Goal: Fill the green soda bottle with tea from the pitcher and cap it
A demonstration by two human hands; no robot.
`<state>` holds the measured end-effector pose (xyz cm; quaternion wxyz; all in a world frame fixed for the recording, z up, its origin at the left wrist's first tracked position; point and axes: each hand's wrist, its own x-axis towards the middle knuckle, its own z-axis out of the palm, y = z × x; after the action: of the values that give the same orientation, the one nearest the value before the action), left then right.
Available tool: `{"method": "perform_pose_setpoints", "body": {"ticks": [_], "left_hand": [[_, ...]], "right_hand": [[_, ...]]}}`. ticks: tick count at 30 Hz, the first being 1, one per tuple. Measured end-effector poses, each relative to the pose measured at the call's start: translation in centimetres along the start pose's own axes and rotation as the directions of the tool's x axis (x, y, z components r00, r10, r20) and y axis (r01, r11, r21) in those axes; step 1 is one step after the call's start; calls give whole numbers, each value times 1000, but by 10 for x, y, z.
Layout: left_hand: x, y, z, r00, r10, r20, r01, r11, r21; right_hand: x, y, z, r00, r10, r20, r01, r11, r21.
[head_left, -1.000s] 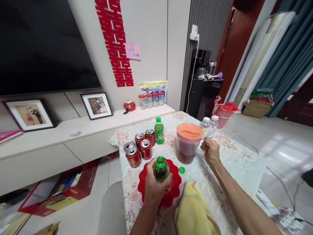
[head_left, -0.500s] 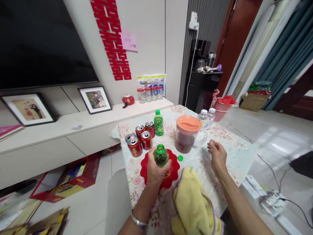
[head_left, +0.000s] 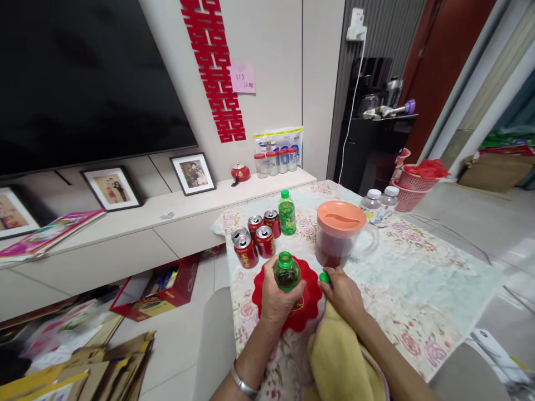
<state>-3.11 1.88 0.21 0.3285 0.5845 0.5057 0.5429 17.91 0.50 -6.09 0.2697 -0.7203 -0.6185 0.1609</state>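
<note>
My left hand point(head_left: 279, 299) is wrapped round an open green bottle point(head_left: 286, 270) that stands on a red scalloped mat point(head_left: 308, 306). My right hand point(head_left: 341, 291) rests on the table beside it, its fingertips pinched on the small green cap point(head_left: 324, 277). Just behind the cap stands a clear pitcher point(head_left: 337, 234) with an orange lid and dark red drink inside. A yellow cloth point(head_left: 338, 356) lies under my right forearm.
Several red cans point(head_left: 257, 241) and a capped green bottle point(head_left: 286, 212) stand at the table's far left. Two white-capped bottles point(head_left: 378, 204) are at the far right of the flowered tablecloth point(head_left: 409, 278). Beyond is a low TV cabinet point(head_left: 125, 234); cardboard boxes point(head_left: 159, 292) lie on the floor.
My right hand has come down from beside the pitcher to the green cap and closed on it. My left hand has kept hold of the bottle. The view has swung a little.
</note>
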Motion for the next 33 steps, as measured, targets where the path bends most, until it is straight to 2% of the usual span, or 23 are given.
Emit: {"method": "perform_pose_setpoints", "body": {"ticks": [6, 9, 12, 15, 18, 23, 28, 33], "left_hand": [[-1, -4, 0, 998, -60, 13, 60, 998, -25], [0, -4, 1, 998, -64, 12, 64, 997, -30], [0, -3, 1, 999, -42, 8, 42, 999, -18], [0, -1, 1, 1000, -26, 11, 26, 1000, -10], [0, 0, 0, 1000, 2, 9, -2, 1000, 3], [1, 2, 1, 999, 51, -12, -51, 998, 20], [1, 2, 0, 1000, 22, -8, -22, 999, -41], [2, -9, -2, 999, -10, -42, 9, 999, -38]], "right_hand": [[-5, 14, 9, 989, -80, -122, 83, 996, 19], [-7, 17, 8, 966, -142, -216, 161, 984, 75], [-10, 9, 2, 931, -218, -293, 266, 954, 135], [-15, -13, -15, 896, -307, -321, 376, 909, 178], [-18, -47, -40, 867, -394, -306, 463, 864, 200], [-8, -100, -75, 836, -494, -240, 539, 821, 187], [3, -131, -88, 826, -543, -151, 561, 817, 133], [6, -146, -88, 832, -546, -96, 552, 831, 66]]}}
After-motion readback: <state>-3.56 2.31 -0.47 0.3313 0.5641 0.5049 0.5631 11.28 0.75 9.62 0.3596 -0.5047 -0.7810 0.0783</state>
